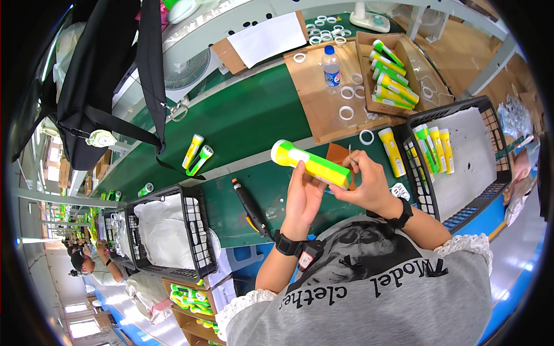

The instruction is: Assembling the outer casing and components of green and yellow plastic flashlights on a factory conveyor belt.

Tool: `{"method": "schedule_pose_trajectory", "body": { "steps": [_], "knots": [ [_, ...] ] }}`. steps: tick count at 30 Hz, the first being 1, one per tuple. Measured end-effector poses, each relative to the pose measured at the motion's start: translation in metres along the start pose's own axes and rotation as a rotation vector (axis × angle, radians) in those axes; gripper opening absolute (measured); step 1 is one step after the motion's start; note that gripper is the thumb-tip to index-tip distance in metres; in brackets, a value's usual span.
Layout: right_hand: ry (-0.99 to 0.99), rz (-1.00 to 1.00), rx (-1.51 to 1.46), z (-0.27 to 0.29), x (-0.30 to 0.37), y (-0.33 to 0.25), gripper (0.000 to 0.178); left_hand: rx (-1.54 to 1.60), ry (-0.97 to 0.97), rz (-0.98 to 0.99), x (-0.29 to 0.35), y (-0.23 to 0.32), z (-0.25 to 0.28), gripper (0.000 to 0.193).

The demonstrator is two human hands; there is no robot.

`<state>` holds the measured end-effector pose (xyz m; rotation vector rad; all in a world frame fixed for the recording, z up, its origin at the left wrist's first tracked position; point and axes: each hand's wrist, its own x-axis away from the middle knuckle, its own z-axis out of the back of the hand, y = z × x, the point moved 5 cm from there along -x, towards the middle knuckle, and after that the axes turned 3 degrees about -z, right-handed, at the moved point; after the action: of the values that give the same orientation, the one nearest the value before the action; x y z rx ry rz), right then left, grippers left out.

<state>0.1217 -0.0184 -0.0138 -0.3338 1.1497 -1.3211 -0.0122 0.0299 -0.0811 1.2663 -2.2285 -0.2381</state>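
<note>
A yellow and green flashlight (314, 165) is held up over the green bench, its white-rimmed head toward the left. My left hand (304, 196) supports it from below, fingers against the underside. My right hand (369, 183) closes on the tail end; a small thin piece shows by its fingertips, too small to name. Left of my left hand, a black electric screwdriver (250, 206) lies on the bench. Another flashlight (392, 152) lies to the right of my right hand, and an orange-brown flat piece (338, 154) shows behind the held one.
On the right stands a black crate (502, 155) with several flashlights; a lined black crate (199, 245) is at left. Behind are a cardboard box (369, 46) of flashlights, a bottle (330, 72) and white rings (345, 113). A black bag (86, 115) hangs at upper left.
</note>
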Motion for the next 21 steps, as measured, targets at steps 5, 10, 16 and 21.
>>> {"method": "schedule_pose_trajectory", "body": {
  "steps": [5,10,16,21],
  "knots": [
    [-0.149,-0.049,0.046,-0.006,0.010,0.018,0.035,-0.732,-0.324,-0.433,0.010,0.011,-0.010,0.062],
    [0.605,-0.473,0.228,0.105,0.068,0.140,0.032,-1.465,-0.025,-0.466,-0.051,0.088,0.062,0.042],
    [0.285,-0.860,0.861,0.224,0.130,0.237,0.043,-2.320,0.319,-0.759,-0.128,0.266,0.266,0.041],
    [0.136,-1.275,0.449,0.218,0.154,0.261,0.048,-2.473,0.517,-0.467,-0.183,0.334,0.315,0.060]
  ]
}}
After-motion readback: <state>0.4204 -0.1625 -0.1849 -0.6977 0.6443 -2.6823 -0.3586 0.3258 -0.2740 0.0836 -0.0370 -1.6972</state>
